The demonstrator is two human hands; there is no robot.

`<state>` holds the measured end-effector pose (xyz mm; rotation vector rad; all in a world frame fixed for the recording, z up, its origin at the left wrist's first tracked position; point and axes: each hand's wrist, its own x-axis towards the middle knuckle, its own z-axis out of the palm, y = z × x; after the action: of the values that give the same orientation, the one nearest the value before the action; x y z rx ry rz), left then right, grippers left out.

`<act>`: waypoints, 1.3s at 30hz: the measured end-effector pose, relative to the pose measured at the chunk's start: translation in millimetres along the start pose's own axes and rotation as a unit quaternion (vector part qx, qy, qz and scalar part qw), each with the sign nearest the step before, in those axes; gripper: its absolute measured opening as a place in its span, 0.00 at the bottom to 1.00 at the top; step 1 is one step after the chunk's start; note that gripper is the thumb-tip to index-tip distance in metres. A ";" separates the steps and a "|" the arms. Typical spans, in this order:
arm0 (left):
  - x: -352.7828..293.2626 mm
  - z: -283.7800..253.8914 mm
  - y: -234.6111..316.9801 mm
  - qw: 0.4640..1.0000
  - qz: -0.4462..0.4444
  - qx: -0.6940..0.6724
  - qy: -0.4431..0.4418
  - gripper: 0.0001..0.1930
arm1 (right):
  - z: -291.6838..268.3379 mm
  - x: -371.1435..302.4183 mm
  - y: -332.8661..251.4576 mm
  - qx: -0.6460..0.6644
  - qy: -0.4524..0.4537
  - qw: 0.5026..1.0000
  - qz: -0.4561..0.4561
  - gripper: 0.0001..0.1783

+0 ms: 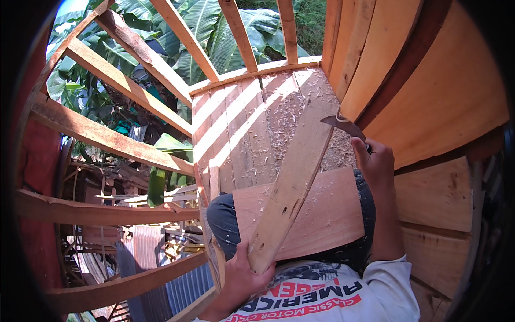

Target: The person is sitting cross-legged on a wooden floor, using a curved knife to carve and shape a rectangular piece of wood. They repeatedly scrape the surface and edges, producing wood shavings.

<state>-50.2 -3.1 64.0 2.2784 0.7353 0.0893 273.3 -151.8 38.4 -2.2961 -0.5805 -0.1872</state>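
A long wooden plank [295, 177] slants from my lap up to the far right of the floor. Its near end is in the grip of my left hand [240, 279], with the fingers wrapped round the edge. My right hand [376, 163] is closed round the handle of a knife with a curved dark blade [346, 126]. That blade crosses the plank's right edge near the far end, beside a thin curl of wood. Beneath the plank, a flat reddish board [335, 212] rests across my thighs. The knife's handle is mostly hidden in my hand.
Wood shavings [284, 123] litter the plank floor [233, 126]. Spaced wooden slats [129, 88] form an open railing ahead and to the left, with banana leaves [204, 40] and metal sheets [147, 249] beyond. A solid wooden wall [429, 102] stands close to my right.
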 end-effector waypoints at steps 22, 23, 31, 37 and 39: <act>-14.4 3.4 -7.2 0.999 -0.044 0.001 -0.005 0.36 | -9.7 -5.0 -9.2 -0.044 -0.066 0.997 -0.017 0.33; -14.8 3.5 -6.9 0.999 -0.042 -0.003 -0.005 0.36 | -7.6 -4.1 -5.9 -0.039 -0.058 0.997 -0.016 0.33; -25.1 -1.9 -12.5 0.997 -0.078 -0.028 -0.006 0.36 | -23.7 -9.5 -8.6 -0.004 -0.049 0.999 0.018 0.34; -16.9 1.0 -12.3 0.998 -0.046 -0.033 0.003 0.36 | -8.2 -44.7 -32.2 0.025 -0.127 0.988 -0.081 0.32; -16.1 -1.0 -7.3 0.998 -0.049 -0.027 -0.002 0.36 | -9.2 -35.7 -28.3 0.011 -0.142 0.988 -0.055 0.31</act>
<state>-67.4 -6.8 62.3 2.1865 0.8313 0.0570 228.9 -153.3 52.2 -2.2873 -0.8497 0.0967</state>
